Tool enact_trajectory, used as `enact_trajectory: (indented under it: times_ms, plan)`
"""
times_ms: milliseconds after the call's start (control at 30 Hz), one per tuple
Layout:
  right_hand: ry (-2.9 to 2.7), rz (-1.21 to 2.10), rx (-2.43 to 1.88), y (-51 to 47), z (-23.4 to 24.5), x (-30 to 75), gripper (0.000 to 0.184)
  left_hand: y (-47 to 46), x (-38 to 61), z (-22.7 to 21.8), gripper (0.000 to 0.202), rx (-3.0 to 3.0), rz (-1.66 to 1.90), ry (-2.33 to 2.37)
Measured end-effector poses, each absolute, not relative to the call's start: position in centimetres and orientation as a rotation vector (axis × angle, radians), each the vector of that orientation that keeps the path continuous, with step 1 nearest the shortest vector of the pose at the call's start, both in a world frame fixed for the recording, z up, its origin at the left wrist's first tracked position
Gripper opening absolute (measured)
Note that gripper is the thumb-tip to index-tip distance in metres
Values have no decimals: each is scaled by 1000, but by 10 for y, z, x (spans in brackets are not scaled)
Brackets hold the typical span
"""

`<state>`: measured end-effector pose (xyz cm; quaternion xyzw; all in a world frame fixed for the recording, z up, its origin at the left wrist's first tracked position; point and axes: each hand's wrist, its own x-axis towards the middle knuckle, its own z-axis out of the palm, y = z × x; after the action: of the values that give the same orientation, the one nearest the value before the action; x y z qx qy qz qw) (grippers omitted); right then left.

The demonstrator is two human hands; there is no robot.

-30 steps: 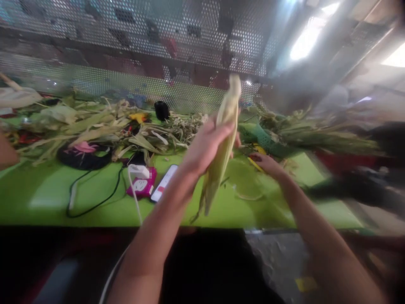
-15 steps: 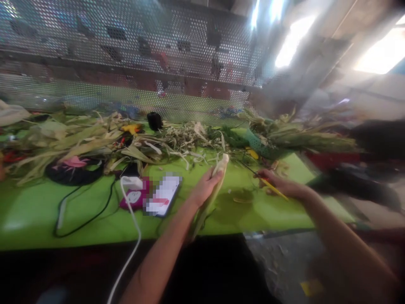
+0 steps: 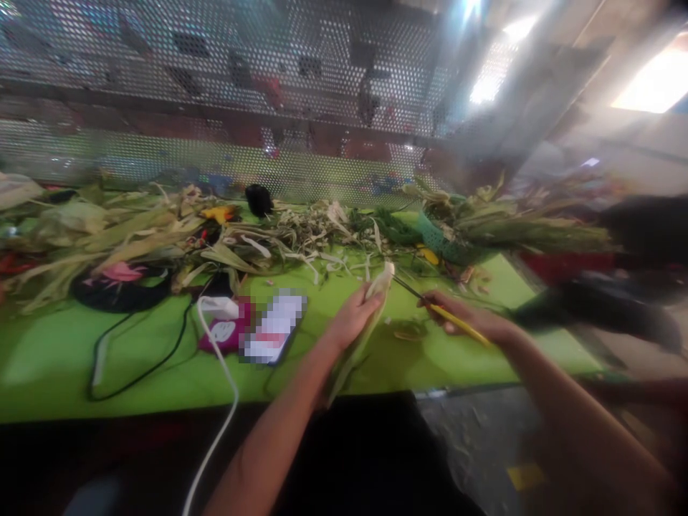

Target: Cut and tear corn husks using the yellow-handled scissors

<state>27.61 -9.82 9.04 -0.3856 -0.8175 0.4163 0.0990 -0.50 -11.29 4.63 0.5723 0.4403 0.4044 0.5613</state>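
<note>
My left hand (image 3: 352, 319) is wrapped round a pale green corn cob in its husk (image 3: 370, 315), held low over the green table (image 3: 64, 358) with its tip pointing away from me. My right hand (image 3: 467, 319) grips a yellow-handled knife (image 3: 448, 313); its thin dark blade reaches left to the cob's tip. Both hands are closed.
A heap of corn husks (image 3: 161, 229) and leafy stalks (image 3: 510, 222) runs along the table's far side before a perforated metal screen (image 3: 241, 93). A phone (image 3: 274, 330), a pink charger with white cable (image 3: 226, 333), a black cable and a green basket (image 3: 446, 244) lie nearby.
My left hand lowered the cob from upright in the air to near the table. My right hand picked up the knife and brought its blade to the cob's tip.
</note>
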Motion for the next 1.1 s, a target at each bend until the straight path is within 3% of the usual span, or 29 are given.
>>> enact_trajectory:
  times_ms: [367,600,1100]
  plan:
    - [-2469,1095,-1239,-108,99,264,64,-111,3,43,49,1528,850,980]
    - [-2444,767,-1493,-116,93,254,38,-111,7,37,52,1525,784,956]
    - [-2399,673,-1518,-116,59,259,23,-107,14,18,53,1473,777,973]
